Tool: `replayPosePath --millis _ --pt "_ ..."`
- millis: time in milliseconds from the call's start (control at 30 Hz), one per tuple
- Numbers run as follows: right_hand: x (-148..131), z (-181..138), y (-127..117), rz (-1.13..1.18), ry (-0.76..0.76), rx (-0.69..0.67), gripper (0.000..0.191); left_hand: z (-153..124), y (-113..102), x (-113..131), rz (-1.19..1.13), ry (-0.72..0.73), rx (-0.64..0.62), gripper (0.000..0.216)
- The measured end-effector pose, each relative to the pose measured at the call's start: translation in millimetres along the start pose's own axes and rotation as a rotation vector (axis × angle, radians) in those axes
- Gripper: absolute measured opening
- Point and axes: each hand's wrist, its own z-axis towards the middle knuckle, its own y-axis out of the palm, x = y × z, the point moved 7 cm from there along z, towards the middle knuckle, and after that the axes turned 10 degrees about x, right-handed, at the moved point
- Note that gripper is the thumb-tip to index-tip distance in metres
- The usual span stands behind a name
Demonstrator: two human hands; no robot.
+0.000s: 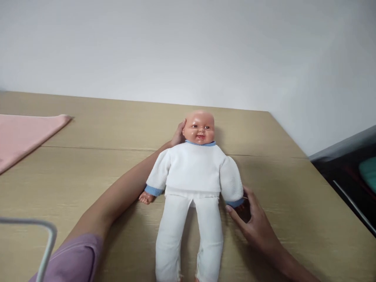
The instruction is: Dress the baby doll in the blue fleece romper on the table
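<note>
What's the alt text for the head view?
A bald plastic baby doll, dressed in white with blue trim, lies face-up on a light-brown wood-look table. The person's left hand is beside its head, the right hand at a blue cuff. A pink cloth lies at far left.

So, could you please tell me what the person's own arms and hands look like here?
The left arm has a purple sleeve with stitching near its hem, and is bare below it. The right arm is bare as far as it shows. The right hand wears no glove or visible ring; the left hand, partly hidden, looks ungloved too.
</note>
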Motion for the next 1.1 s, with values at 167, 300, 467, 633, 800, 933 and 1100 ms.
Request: replayPosePath --millis 167,300,467,633,800,933,1100 --pt "7 -1 1 0.072 0.022 0.039 0.067 10 -7 6 0.016 -0.037 -0.006 0.067" --pt "14 0 -3 0.073 0.071 0.081 0.071 11 -11 10 0.009 -0.007 0.019 0.062" --pt "18 -1 -5 0.06 0.071 0.055 0.067 3 -5 5 0.051 -0.131 -0.058 0.069" --pt "22 -2 -6 0.061 0.045 0.037 0.06 -5 1 6 0.083 -0.183 -0.083 0.073" --pt "23 -2 -9 0.041 0.008 0.033 0.057 -7 2 4 0.077 -0.198 -0.064 0.072" --pt "23 -2 -9 0.024 0.001 0.035 0.052 -7 -2 2 0.074 -0.206 -0.045 0.07" --pt "23 0 -8 0.008 -0.045 0.027 0.05 -7 -3 1 0.069 -0.205 -0.055 0.063"
